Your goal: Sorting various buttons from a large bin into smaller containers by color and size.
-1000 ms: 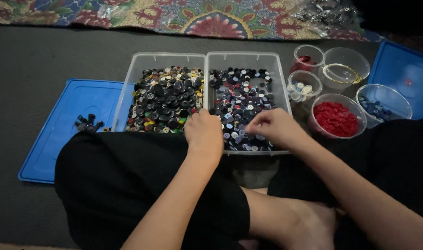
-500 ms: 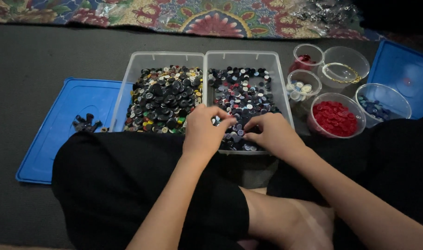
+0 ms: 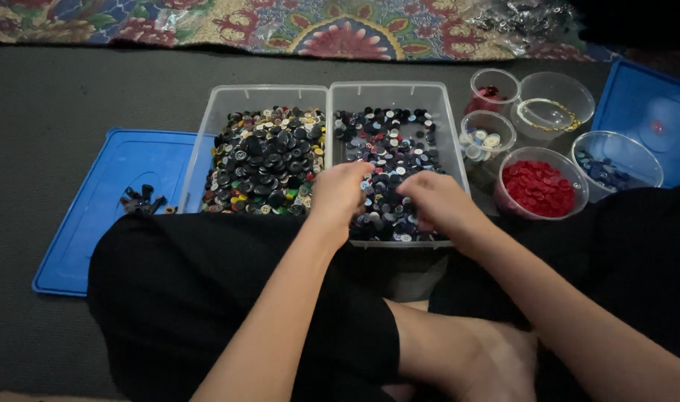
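Observation:
Two clear plastic bins sit side by side in front of my crossed legs. The left bin holds mixed dark and coloured buttons. The right bin holds mostly dark buttons. Both hands are over the near part of the right bin. My left hand is curled, its fingertips pinched together just above the buttons. My right hand rests knuckles up, fingers bent down into the buttons. Whether either hand holds a button is hidden by the fingers.
A blue lid with a few black pieces lies at left. At right stand clear round tubs: red buttons, pale buttons, blue buttons, one with a gold ring. Another blue lid lies far right, a patterned rug beyond.
My left hand slid right from the bins' dividing wall to over the right bin. My right hand drew back slightly toward the near edge.

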